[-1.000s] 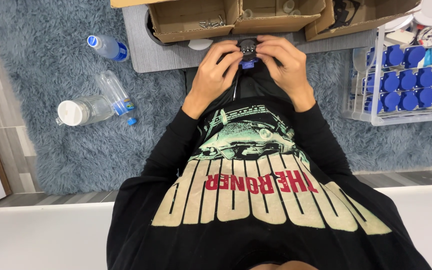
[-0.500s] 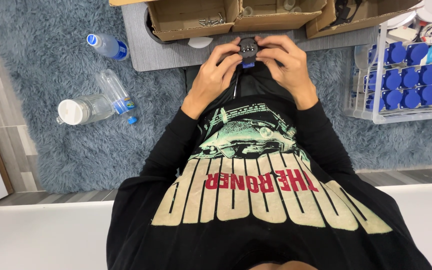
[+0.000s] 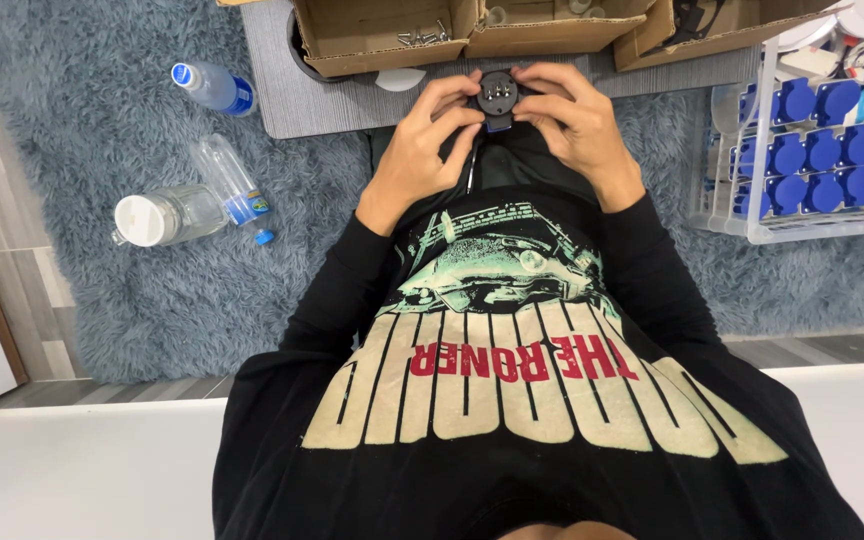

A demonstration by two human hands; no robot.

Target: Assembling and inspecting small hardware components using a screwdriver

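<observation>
A small round black part (image 3: pixel 498 95) with metal pins on its face and a blue piece under it is held between both hands, above my lap. My left hand (image 3: pixel 422 150) grips its left side with thumb and fingertips. My right hand (image 3: pixel 570 125) pinches its right side. Both hands sit just in front of a grey mat (image 3: pixel 302 100) and open cardboard boxes (image 3: pixel 382 35), one holding metal screws (image 3: pixel 420 37).
Three plastic bottles (image 3: pixel 214 87) (image 3: pixel 235 186) (image 3: pixel 164 216) lie on the blue shaggy rug (image 3: pixel 102 130) at left. A clear rack (image 3: pixel 752 225) full of several blue round parts (image 3: pixel 824 150) stands at right. A white surface (image 3: pixel 82 470) runs along the bottom.
The hands and the black part have stayed in nearly the same place; the fingers have shifted slightly around the part.
</observation>
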